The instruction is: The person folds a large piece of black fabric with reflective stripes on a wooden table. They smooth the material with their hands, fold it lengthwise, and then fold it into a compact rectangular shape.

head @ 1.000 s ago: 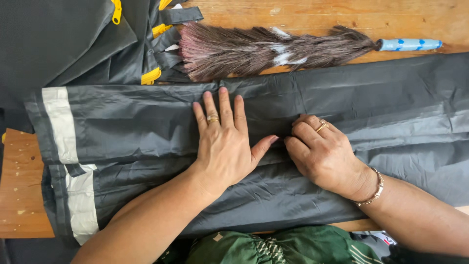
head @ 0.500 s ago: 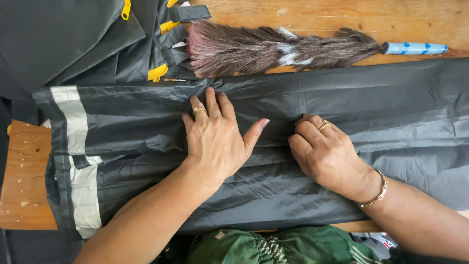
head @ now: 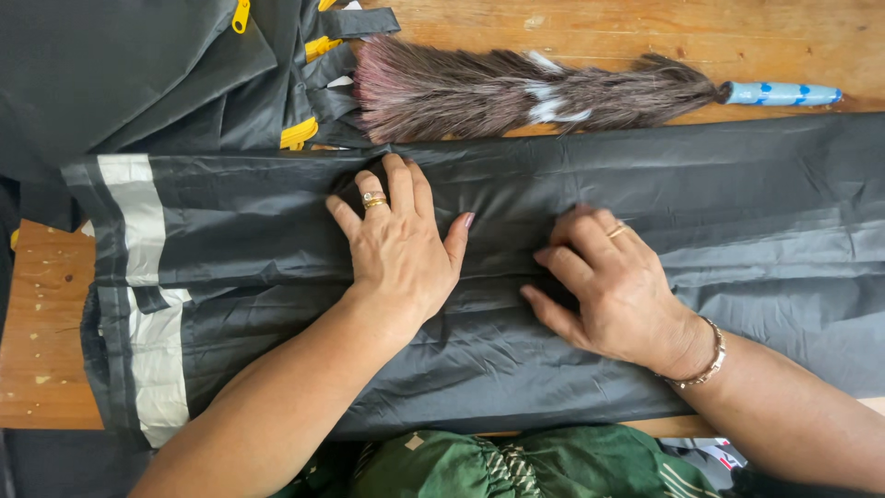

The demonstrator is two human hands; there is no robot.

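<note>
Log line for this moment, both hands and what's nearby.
left hand: flat on dark trousers | right hand: pressing same trousers | feather duster: beyond, on wooden table

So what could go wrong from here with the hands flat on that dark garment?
The left hand and right hand press on slippery-looking black rain trousers whose near edge hangs off the wooden table; the fabric may slide toward the person. Creases under the palms could get pressed in. The feather duster touches the far edge and could be dragged along.
</note>
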